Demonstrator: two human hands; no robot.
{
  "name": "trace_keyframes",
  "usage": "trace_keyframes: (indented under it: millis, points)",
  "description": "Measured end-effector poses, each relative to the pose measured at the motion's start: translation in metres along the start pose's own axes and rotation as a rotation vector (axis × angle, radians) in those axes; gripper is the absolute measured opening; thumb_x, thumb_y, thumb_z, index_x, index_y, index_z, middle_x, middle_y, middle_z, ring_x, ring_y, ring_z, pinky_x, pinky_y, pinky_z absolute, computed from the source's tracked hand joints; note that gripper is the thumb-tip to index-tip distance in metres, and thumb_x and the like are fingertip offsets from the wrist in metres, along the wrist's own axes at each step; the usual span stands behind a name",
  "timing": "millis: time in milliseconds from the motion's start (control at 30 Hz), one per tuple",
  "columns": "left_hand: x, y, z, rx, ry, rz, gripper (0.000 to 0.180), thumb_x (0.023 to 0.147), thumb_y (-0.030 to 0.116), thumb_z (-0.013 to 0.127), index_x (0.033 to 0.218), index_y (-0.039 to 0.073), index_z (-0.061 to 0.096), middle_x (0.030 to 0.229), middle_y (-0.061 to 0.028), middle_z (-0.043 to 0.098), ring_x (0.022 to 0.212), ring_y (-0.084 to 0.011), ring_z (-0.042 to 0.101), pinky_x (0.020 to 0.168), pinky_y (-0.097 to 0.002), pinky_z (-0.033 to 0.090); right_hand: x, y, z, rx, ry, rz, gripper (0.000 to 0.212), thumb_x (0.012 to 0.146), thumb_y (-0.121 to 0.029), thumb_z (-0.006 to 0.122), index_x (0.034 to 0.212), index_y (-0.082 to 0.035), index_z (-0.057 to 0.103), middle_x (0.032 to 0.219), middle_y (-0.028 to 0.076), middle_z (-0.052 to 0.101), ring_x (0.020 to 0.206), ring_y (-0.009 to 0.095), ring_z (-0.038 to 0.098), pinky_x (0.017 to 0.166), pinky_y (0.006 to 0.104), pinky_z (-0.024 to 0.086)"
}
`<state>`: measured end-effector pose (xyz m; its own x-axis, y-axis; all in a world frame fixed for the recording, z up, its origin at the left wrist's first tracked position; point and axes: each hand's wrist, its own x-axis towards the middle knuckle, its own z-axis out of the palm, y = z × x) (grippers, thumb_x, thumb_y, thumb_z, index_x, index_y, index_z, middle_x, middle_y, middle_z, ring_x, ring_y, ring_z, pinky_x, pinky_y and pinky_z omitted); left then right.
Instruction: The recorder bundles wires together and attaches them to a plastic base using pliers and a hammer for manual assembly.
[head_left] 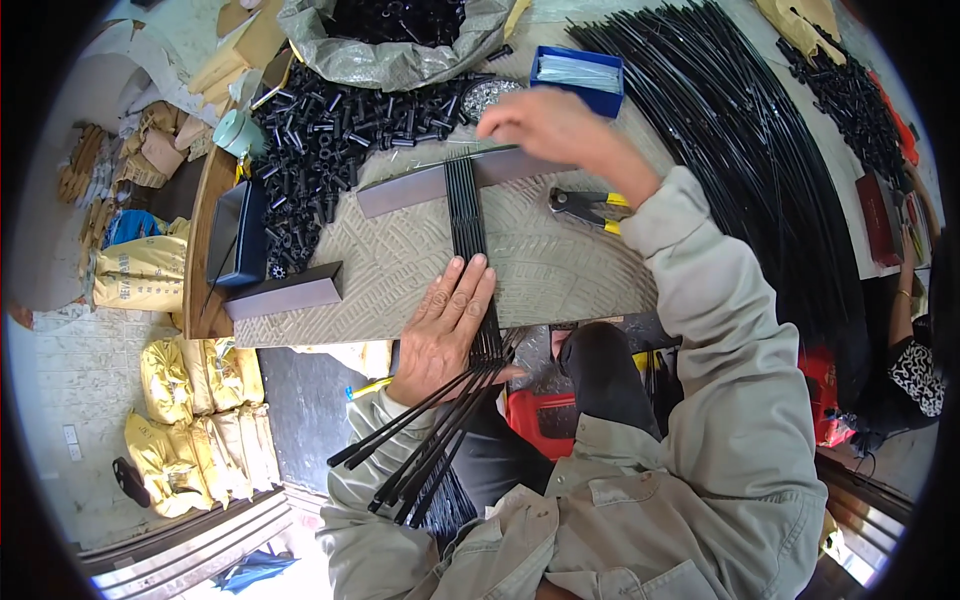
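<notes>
A row of thin black rods (466,215) lies side by side across a grey metal angle bar (405,192). My left hand (445,330) holds them near the front table edge, its fingers flat on top and its thumb beneath. Their thicker black ends (410,485) fan out over my left wrist. Above the right part of the bar is my right hand (550,125), with curled, closed fingers. Whatever it may hold is hidden. Beside it are a round dish of small silvery parts (490,97) and a blue box (600,102) of thin pale sticks.
Pincers with yellow handles (585,208) lie right of the rods. Black tubular parts (320,150) are heaped at left, below an open sack (390,70). Long black rods (730,130) cover the right side. A second angle bar (285,293) lies front left; another person's arm (903,285) shows far right.
</notes>
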<state>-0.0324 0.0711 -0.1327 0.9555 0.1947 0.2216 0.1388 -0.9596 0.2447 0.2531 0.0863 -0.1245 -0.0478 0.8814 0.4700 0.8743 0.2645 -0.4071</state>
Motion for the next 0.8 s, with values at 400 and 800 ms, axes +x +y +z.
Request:
trace_keyframes:
  millis: [400,800]
  points:
    - [0.003,0.004,0.0,-0.038,0.011,-0.017,0.093,0.063,0.057,0.067,0.128,-0.003,0.04,0.133,-0.0204,0.039,0.125,-0.0373,0.035,0.1,-0.0449,0.032,-0.009,-0.012,0.001,-0.131,-0.01,0.161,0.017,0.074,-0.008,0.056,0.083,-0.016,0.067,0.077,0.01,0.064,0.074,0.032,0.061,0.061,0.042,0.047]
    - [0.003,0.003,0.002,-0.031,0.011,-0.011,0.093,0.061,0.054,0.07,0.127,-0.004,0.041,0.132,-0.0214,0.039,0.125,-0.0378,0.035,0.1,-0.0446,0.032,-0.006,-0.013,0.003,-0.182,-0.05,0.14,0.011,0.079,-0.013,0.057,0.084,-0.015,0.066,0.076,0.011,0.06,0.072,0.031,0.06,0.058,0.0412,0.046]
